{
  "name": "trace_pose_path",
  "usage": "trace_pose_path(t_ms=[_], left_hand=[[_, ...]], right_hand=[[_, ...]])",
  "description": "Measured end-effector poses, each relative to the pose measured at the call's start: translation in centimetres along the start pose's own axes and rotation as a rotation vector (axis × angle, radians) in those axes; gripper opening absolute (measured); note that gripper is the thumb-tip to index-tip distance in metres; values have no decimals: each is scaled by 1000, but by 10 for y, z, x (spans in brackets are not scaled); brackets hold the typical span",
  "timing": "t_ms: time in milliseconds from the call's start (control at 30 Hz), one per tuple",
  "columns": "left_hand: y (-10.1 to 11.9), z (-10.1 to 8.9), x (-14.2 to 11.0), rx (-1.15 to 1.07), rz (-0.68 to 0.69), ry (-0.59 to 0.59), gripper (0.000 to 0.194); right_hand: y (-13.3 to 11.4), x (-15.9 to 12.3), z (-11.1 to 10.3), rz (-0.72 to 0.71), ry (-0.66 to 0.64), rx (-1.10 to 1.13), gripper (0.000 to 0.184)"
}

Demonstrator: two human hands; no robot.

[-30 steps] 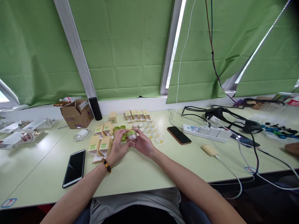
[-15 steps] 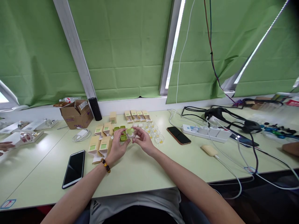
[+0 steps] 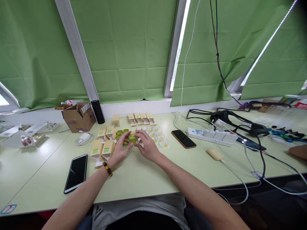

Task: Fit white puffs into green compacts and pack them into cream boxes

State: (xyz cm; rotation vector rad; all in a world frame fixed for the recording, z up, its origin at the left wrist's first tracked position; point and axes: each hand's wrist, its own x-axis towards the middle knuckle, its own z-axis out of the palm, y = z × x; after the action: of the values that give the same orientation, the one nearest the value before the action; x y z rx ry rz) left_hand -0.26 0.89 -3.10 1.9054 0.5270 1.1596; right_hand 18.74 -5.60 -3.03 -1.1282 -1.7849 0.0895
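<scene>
My left hand, with a beaded bracelet at its wrist, grips a small green cube-shaped container from the left. My right hand has its fingertips on the same container from the right and from above. It is lifted just over the table, and fingers partly cover it. Behind my left fingers sit several more green pieces in a cluster. Several clear cups with yellow spots lie just beyond my right hand. Opened kraft boxes with green squares stand left of my left hand.
At the back stand more small boxes, a cardboard carton and a black cylinder. One phone lies front left, another to the right. A power strip, cables and a black headset occupy the right side.
The container has turned in my hands, and my right fingers have moved over its top. At the far left, another person's hand has gone out of view and a white sheet there has shifted.
</scene>
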Motion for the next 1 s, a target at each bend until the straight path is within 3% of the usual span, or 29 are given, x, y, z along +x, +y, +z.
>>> trace_pose_path(t_ms=[267, 367, 500, 700, 1000], left_hand=[[-13, 3, 8, -180, -126, -20, 53], [-10, 3, 5, -42, -135, -36, 49], [2, 6, -4, 253, -81, -128, 44], [13, 11, -10, 479, -70, -346, 36], [8, 5, -8, 539, -26, -395, 42]], right_hand=[[1, 1, -6, -35, 1, -86, 62], [5, 5, -13, -8, 91, -123, 60], [16, 11, -19, 51, 175, -267, 39], [32, 23, -22, 127, 42, -419, 35], [49, 65, -22, 211, -213, -635, 38]])
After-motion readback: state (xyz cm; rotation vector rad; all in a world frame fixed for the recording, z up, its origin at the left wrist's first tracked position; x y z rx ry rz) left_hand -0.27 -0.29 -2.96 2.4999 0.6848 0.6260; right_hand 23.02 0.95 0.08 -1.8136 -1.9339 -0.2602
